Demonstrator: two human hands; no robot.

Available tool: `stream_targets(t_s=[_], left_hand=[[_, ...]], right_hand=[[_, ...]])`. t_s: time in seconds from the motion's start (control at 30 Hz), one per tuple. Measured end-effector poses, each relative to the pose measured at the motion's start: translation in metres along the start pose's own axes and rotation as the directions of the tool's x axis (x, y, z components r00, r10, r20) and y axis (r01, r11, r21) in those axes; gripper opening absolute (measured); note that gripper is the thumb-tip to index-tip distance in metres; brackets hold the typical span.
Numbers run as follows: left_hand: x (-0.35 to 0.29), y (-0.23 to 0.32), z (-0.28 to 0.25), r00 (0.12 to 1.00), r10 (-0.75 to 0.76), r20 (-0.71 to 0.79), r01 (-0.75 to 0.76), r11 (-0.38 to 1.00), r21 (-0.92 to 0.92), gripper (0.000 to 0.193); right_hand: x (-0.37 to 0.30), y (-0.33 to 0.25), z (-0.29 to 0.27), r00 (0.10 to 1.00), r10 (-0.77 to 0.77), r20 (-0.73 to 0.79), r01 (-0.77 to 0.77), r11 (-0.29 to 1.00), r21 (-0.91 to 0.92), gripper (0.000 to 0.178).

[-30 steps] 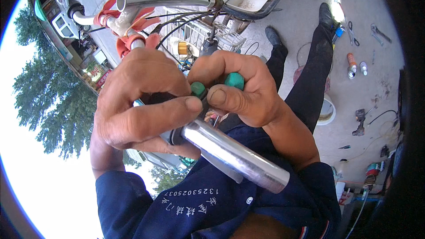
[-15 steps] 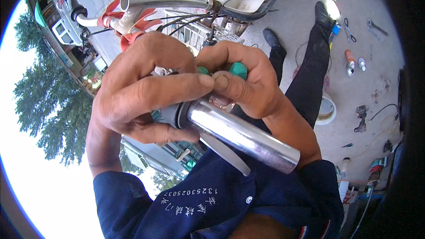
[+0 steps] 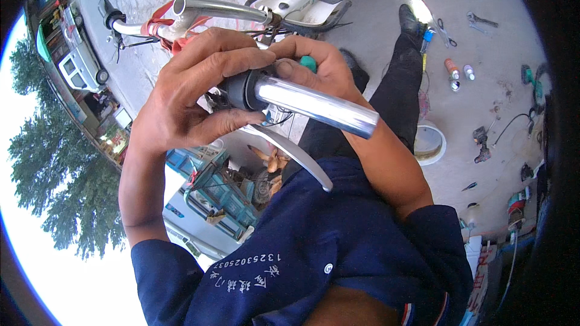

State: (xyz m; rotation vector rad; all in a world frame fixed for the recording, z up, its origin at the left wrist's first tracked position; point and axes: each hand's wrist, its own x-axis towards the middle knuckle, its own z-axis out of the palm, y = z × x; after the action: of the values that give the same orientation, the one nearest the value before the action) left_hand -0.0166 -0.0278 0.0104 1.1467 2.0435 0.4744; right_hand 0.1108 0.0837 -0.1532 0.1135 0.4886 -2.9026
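Note:
A bare chrome handlebar end (image 3: pixel 323 107) points toward my lower right. Behind the bare metal sits a black ring-shaped control housing (image 3: pixel 243 89); a silver brake lever (image 3: pixel 302 160) curves out below it, and thin dark wire shows beside the lever's base. My left hand (image 3: pixel 193 87) is closed round the housing, fingers over the top and thumb underneath. Just beyond the tube, my right hand (image 3: pixel 326 69) is closed on a green-handled tool (image 3: pixel 308 63), of which only a green end shows. The tool's working end is hidden behind the hands and housing.
Ahead is the rest of the bike, with red cloth (image 3: pixel 158 27) tied on the handlebar. A white bucket (image 3: pixel 444 143) stands right of my leg. Scissors (image 3: pixel 446 33), a wrench (image 3: pixel 481 19), spray cans (image 3: pixel 452 69) and a drill (image 3: pixel 481 143) lie on the floor.
The handlebar end and hands now appear higher and farther left in the view. My left fingers have drawn back from my right thumb, exposing more of the black housing.

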Motion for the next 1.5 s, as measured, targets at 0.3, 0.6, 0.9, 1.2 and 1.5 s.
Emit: stream_targets(t_s=[0.3, 0.6, 0.9, 1.2, 1.5], left_hand=[[-0.005, -0.002, 0.006, 0.998, 0.037, -0.046, -0.037, 0.999, 0.001, 0.053], [0.008, -0.018, 0.021, 0.954, 0.207, -0.219, -0.224, 0.973, -0.056, 0.031], [0.006, -0.009, 0.034, 0.960, -0.024, -0.278, -0.052, 0.964, -0.261, 0.041], [0.008, 0.000, 0.023, 0.977, -0.029, -0.212, -0.012, 0.982, -0.189, 0.020], [0.010, -0.010, 0.028, 0.955, 0.134, -0.264, -0.132, 0.991, 0.025, 0.033]], right_hand=[[-0.003, 0.007, 0.005, 0.997, -0.031, -0.068, 0.023, 0.993, -0.120, 0.030], [-0.013, 0.018, 0.010, 0.988, -0.151, -0.033, 0.153, 0.987, 0.042, 0.026], [-0.008, 0.024, 0.020, 0.941, -0.336, -0.040, 0.336, 0.942, 0.002, 0.024], [-0.019, 0.021, 0.023, 0.986, -0.112, -0.126, 0.117, 0.993, 0.029, 0.029], [-0.014, 0.010, 0.021, 0.993, -0.113, -0.033, 0.115, 0.989, 0.095, 0.032]])
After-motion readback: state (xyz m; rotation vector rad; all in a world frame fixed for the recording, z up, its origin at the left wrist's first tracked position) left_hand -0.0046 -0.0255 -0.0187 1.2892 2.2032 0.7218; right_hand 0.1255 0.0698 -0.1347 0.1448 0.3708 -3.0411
